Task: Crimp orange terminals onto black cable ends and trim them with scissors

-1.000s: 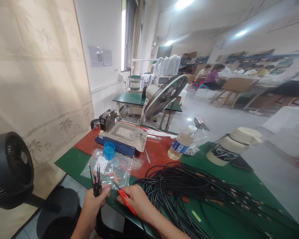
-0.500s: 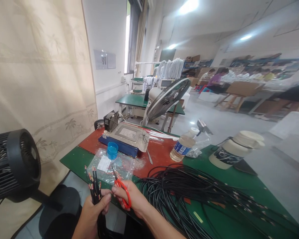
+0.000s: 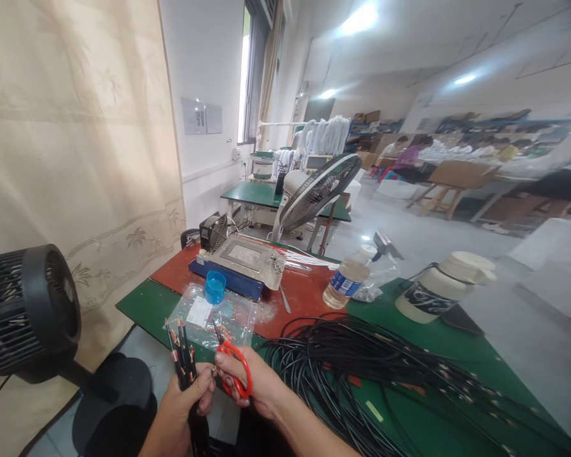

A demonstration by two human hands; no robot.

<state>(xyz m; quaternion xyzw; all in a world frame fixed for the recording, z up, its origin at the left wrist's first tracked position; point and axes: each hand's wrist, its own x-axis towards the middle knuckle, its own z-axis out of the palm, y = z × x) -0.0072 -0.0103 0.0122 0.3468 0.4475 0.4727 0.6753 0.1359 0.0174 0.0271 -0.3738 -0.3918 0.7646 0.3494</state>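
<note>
My left hand [image 3: 183,403] is closed around a bundle of thin black cables [image 3: 181,352] with stripped coloured ends pointing up, held off the near edge of the green table [image 3: 143,304]. My right hand [image 3: 250,381] grips red-handled scissors [image 3: 231,365], fingers through the loops, blades pointing up-left toward the cable ends. Both hands almost touch. A large pile of black cables [image 3: 361,368] lies on the table just right of my right hand.
A clear plastic bag [image 3: 219,314] with small parts and a blue cap [image 3: 215,287] lie ahead. Behind stand a metal-topped device [image 3: 242,257], a small fan [image 3: 214,231], a bottle [image 3: 345,282] and a white jar [image 3: 438,289]. A black fan [image 3: 26,311] stands left. People work far back.
My right hand has turned the scissors upright, slid its fingers into the loops and moved closer to the cable bundle. The left hand keeps its hold on the bundle.
</note>
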